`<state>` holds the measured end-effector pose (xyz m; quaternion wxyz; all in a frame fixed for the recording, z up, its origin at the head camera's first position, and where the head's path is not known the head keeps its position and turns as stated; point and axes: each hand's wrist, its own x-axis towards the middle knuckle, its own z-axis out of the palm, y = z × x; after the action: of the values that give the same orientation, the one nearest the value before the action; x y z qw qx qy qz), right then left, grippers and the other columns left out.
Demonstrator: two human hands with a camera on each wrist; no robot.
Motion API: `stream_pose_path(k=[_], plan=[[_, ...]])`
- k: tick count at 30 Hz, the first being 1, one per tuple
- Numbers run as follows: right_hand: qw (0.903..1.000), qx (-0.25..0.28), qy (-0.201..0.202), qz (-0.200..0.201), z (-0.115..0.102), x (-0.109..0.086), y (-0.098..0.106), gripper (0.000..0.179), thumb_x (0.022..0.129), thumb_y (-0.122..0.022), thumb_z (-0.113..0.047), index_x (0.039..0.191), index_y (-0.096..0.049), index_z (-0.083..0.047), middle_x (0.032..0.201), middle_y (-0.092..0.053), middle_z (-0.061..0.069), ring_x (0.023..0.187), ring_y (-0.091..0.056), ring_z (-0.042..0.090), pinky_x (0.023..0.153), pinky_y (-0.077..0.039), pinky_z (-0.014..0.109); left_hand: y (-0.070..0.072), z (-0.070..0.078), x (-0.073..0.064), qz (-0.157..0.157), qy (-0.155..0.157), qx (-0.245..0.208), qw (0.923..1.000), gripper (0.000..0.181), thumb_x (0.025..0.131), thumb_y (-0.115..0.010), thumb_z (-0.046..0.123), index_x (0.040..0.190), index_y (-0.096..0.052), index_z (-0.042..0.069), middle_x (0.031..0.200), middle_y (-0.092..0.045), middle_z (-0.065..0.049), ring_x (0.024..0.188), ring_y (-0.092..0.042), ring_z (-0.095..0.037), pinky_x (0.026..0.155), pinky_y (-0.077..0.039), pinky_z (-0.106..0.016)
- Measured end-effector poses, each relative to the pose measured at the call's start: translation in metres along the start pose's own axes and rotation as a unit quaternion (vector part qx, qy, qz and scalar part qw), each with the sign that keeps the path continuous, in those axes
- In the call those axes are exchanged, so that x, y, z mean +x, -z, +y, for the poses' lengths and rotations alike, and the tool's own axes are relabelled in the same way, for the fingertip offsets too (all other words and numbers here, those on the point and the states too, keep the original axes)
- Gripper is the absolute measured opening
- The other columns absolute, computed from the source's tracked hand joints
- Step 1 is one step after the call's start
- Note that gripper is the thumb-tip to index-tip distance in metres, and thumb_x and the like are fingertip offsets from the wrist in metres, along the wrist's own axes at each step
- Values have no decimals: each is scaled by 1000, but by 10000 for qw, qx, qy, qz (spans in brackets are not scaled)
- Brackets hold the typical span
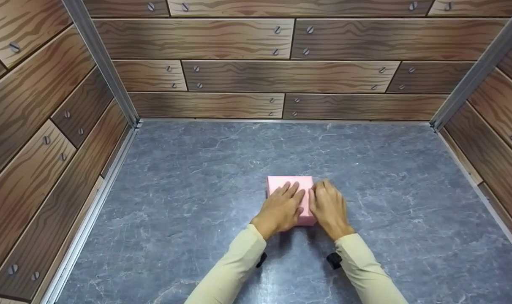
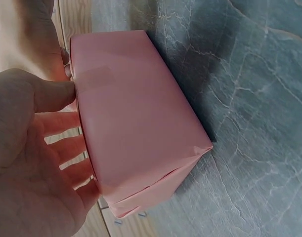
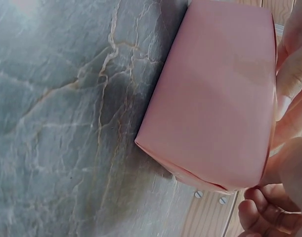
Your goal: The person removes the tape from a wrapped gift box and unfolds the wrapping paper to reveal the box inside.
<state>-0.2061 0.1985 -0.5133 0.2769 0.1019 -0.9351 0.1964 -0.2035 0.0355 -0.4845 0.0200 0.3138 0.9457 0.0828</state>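
A box wrapped in pink paper stands on the grey marbled tabletop. Across its top lies my left hand, fingers straight and spread; the left wrist view shows its thumb along the top edge. My right hand is at the box's right side, its fingers curled and its thumb side at the top edge. In the right wrist view the curled fingers are beside the corner of the wrapped box. A faint rectangular patch marks the near side. Folded paper creases show on the end.
Wood-plank patterned walls with metal corner posts enclose the marbled tabletop at the back and both sides. Below each pale sleeve a small black wrist device shows.
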Motion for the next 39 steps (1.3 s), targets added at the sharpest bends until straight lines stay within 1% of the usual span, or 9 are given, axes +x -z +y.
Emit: stream_pose_path(k=[7,18,25,29,39], plan=[[9999,-75,-28,72,2,1,1,9,88,-69,0,83,-62,3,82,-57,17,69,-61,43,60,-52,57,0,1,0,30,-45,77,10000,50,106,-48,29,152,-46,9,159,-39,-12,147,-35,-30,121,-29,-41],[9996,-86,-262,-23,6,0,4,9,90,-69,-3,87,-64,3,85,-59,16,73,-63,42,61,-54,56,0,-1,-1,6,-59,70,10000,50,106,-47,28,152,-45,9,160,-38,-12,148,-34,-31,121,-29,-42],[9997,-100,-202,54,7,0,4,8,89,-69,-2,86,-64,4,85,-59,16,72,-63,42,60,-53,57,-1,-1,1,-111,12,13,9999,51,106,-46,29,154,-43,10,162,-35,-11,149,-31,-30,122,-26,-41],[9996,-56,-285,-3,8,0,4,10,90,-69,-3,85,-63,4,84,-59,17,71,-63,43,60,-53,57,-1,0,1,-165,29,29,9999,51,107,-45,29,154,-42,11,162,-34,-10,149,-31,-29,122,-26,-41],[9996,-63,-288,-16,11,-1,6,10,89,-70,-2,85,-63,4,84,-59,18,70,-62,42,61,-53,55,-1,-1,1,-86,-15,14,10000,51,106,-47,28,154,-43,10,161,-36,-11,149,-32,-30,122,-28,-41]])
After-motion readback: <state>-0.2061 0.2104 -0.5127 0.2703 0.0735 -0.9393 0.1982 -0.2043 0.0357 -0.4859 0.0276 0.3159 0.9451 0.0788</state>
